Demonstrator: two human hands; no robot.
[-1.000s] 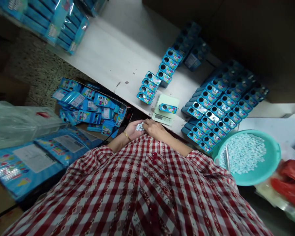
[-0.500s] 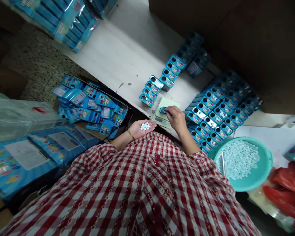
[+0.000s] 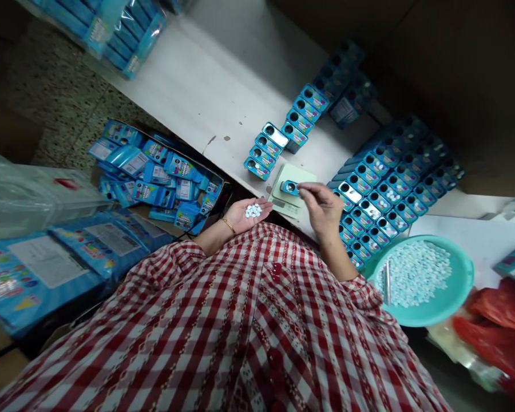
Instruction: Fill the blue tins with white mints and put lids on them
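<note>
My left hand is palm up with its fingers stretched out flat. A small heap of white and pale blue candies rests in its palm. To its right, a kitchen scale carries one small blue tin with a round hole in its top; something pale shows in the hole. My right hand is at the tin's right end, thumb and fingertips pinched together. Whatever is between those fingertips is hidden. Just behind the scale stands a short row of similar tins.
Many upright tins are packed together right of the scale, some with candies on top. A turquoise basin of candies holds a metal scoop. A carton of blue packets stands left, beside large blue bags. Red plastic lies at right.
My right hand has drawn back to the right, uncovering more of the tin on the scale. My left hand stays palm up with the candies. The view has shifted slightly.
</note>
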